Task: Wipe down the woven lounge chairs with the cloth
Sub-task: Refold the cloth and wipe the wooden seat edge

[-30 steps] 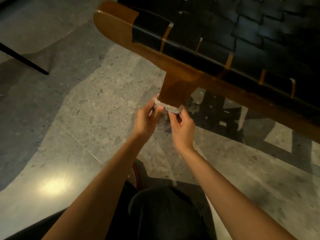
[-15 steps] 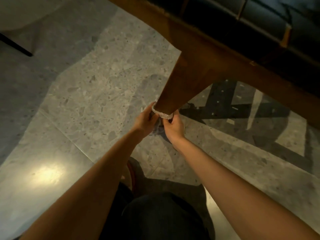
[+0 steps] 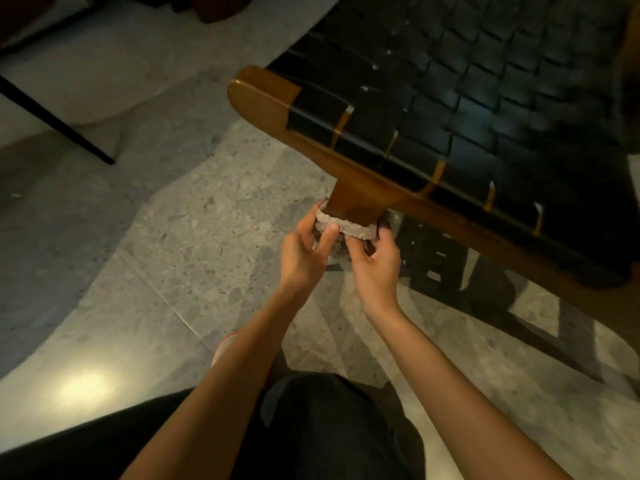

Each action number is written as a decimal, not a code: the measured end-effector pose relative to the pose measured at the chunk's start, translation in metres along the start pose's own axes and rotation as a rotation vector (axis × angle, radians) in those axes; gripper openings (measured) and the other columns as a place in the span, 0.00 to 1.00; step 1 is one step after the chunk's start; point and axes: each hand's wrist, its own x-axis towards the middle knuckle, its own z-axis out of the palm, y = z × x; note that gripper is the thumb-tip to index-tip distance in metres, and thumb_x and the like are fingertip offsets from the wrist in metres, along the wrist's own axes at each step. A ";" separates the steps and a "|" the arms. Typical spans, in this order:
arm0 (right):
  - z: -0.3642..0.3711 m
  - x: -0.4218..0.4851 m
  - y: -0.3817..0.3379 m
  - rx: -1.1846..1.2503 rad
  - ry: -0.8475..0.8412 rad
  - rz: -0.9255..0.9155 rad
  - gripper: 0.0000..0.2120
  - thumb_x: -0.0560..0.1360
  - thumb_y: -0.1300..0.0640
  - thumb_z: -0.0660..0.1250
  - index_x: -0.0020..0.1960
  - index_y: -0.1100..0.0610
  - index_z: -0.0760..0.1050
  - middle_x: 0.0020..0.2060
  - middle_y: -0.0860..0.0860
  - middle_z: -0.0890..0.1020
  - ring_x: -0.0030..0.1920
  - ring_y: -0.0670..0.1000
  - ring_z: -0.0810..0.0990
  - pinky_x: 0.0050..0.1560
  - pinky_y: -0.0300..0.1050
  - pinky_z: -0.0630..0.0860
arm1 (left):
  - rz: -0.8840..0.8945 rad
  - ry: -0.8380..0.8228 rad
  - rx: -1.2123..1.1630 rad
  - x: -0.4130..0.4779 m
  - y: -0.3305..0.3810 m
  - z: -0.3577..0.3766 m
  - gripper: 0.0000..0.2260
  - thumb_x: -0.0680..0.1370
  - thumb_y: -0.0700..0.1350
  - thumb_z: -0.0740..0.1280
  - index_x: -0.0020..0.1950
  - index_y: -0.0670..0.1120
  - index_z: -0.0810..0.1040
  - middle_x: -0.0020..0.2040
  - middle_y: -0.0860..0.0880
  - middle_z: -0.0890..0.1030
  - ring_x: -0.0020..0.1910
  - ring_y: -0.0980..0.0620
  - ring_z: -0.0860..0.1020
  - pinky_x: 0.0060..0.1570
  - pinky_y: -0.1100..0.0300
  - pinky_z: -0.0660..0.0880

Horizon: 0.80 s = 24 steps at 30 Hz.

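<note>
A: Cloth position?
B: Grey cloth (image 3: 349, 228) is looped round the wooden chair leg (image 3: 353, 202), below the frame rail (image 3: 263, 102), near its rounded end.
A: Hands?
B: Left hand (image 3: 304, 254) pinches the cloth's left end, thumb on top. Right hand (image 3: 375, 261) grips the right end, fingers curled round it. Both are against the leg.
A: Chair?
B: Black woven seat (image 3: 485, 98) on a brown frame, over a speckled terrazzo floor (image 3: 194, 237).

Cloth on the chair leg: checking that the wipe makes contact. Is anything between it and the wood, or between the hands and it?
Nothing visible does. The cloth loops round the wooden chair leg, lying straight on the wood; the left hand and the right hand each pinch an end directly.
</note>
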 end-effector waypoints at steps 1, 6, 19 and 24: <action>-0.002 -0.001 -0.007 0.014 0.008 -0.011 0.13 0.77 0.58 0.67 0.59 0.47 0.73 0.52 0.39 0.80 0.53 0.32 0.77 0.51 0.24 0.72 | 0.009 -0.001 -0.013 -0.001 0.008 0.001 0.17 0.81 0.40 0.61 0.69 0.42 0.70 0.57 0.46 0.81 0.56 0.52 0.80 0.59 0.50 0.75; -0.007 -0.005 -0.035 0.054 0.080 -0.082 0.12 0.77 0.61 0.66 0.59 0.51 0.73 0.47 0.35 0.78 0.50 0.28 0.76 0.48 0.21 0.69 | 0.070 0.050 -0.040 -0.003 0.042 0.006 0.16 0.80 0.38 0.62 0.67 0.40 0.72 0.55 0.46 0.81 0.54 0.53 0.80 0.57 0.57 0.76; 0.000 -0.008 -0.034 0.121 0.118 -0.089 0.11 0.77 0.62 0.65 0.60 0.56 0.74 0.50 0.38 0.79 0.51 0.31 0.77 0.48 0.23 0.70 | 0.187 0.050 -0.001 0.000 0.045 0.008 0.14 0.80 0.38 0.60 0.66 0.37 0.72 0.58 0.43 0.80 0.58 0.51 0.79 0.60 0.54 0.75; 0.010 -0.005 0.003 0.044 0.089 -0.056 0.15 0.76 0.59 0.67 0.62 0.55 0.75 0.55 0.44 0.81 0.54 0.34 0.78 0.52 0.27 0.73 | 0.072 -0.067 0.104 0.012 0.001 -0.008 0.14 0.81 0.41 0.59 0.66 0.41 0.73 0.55 0.46 0.82 0.55 0.53 0.80 0.58 0.55 0.75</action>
